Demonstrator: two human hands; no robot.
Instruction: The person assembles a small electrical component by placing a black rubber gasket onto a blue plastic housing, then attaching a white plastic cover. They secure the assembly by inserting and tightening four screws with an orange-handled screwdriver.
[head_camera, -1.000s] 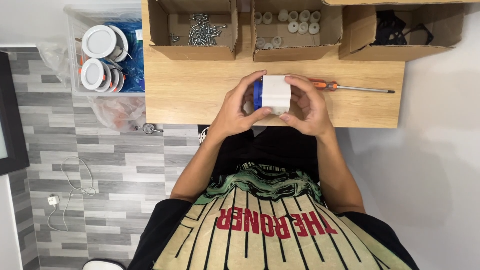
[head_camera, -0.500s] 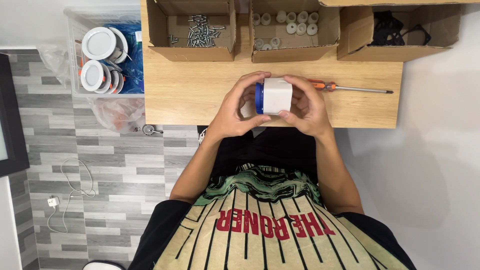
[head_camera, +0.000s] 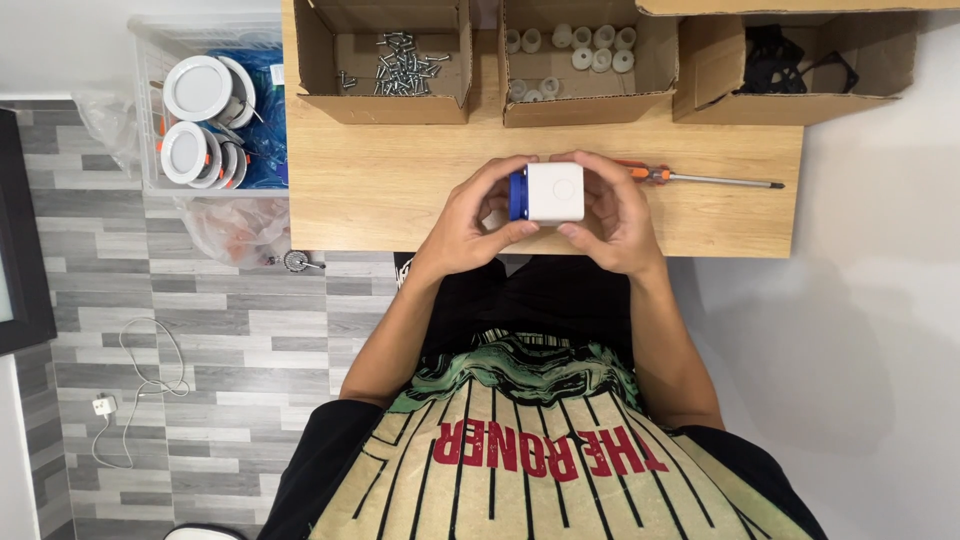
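Observation:
Both hands hold a small white cube-shaped device (head_camera: 555, 191) with a blue part on its left side, just above the wooden table (head_camera: 380, 190). My left hand (head_camera: 470, 220) wraps the blue side with fingers over the top and the thumb underneath. My right hand (head_camera: 615, 215) grips the cube's right side. An orange-handled screwdriver (head_camera: 700, 179) lies on the table just behind my right hand, its shaft pointing right.
Three open cardboard boxes line the table's far edge: one with screws (head_camera: 400, 65), one with small white round parts (head_camera: 580, 50), one with black parts (head_camera: 785, 55). A clear bin (head_camera: 150, 110) with round white lamps stands left of the table. A cable lies on the floor.
The cube has turned slightly in my hands, and more of its white face shows. Both hands stay in the same place over the table.

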